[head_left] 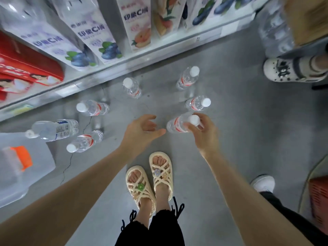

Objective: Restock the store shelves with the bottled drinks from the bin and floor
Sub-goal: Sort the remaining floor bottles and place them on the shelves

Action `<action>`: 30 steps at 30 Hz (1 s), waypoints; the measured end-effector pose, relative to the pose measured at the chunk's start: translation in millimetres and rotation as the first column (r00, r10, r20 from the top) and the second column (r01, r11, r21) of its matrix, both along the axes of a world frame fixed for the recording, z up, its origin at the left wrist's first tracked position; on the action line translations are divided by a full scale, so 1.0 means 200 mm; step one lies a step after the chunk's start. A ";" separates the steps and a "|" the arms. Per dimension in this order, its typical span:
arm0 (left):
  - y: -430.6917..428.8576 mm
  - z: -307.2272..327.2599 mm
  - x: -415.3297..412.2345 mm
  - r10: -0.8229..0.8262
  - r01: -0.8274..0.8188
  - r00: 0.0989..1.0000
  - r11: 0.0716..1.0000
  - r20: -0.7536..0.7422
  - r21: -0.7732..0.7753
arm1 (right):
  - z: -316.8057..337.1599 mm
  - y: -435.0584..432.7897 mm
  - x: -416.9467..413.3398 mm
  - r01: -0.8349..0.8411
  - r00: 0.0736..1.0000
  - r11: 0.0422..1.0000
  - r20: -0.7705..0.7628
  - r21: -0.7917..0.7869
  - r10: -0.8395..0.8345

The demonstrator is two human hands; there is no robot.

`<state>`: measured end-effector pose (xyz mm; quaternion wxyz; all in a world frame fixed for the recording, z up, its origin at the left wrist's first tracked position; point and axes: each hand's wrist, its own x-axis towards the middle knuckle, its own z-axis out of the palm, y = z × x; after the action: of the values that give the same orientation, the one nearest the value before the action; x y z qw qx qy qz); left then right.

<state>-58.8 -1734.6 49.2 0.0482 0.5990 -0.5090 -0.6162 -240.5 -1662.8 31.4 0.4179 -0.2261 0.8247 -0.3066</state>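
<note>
Several clear water bottles with white caps and red labels stand on the grey floor in front of the shelf. My right hand (202, 132) grips one bottle (175, 124) near its cap. My left hand (142, 129) hovers open just left of that bottle, fingers relaxed and holding nothing. Other bottles stand at the far left (92, 108), the middle back (132, 87), the right back (188, 78), behind my right hand (197, 103) and near left (85, 141). A larger blue-labelled bottle (53, 129) leans over the clear bin (35, 167) at the left.
The low store shelf (124, 63) runs diagonally across the top, holding drink cartons (94, 32) and a red pack (23, 68). My sandalled feet (150, 178) stand below my hands. Another person's shoes are at right (291, 70) and lower right (263, 183). A red basket (319, 197) sits at the right edge.
</note>
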 end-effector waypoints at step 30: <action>-0.40 3.96 0.70 -0.193 -0.189 0.915 0.572 -0.354 -0.798 | 4.62 -0.76 0.66 -0.739 0.670 0.265 -0.633 -0.620 0.387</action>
<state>81.0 -1815.1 841.7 0.4230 0.3666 -0.7148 -0.4192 -108.7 -1814.4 956.0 0.1758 -0.7332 0.4834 -0.4448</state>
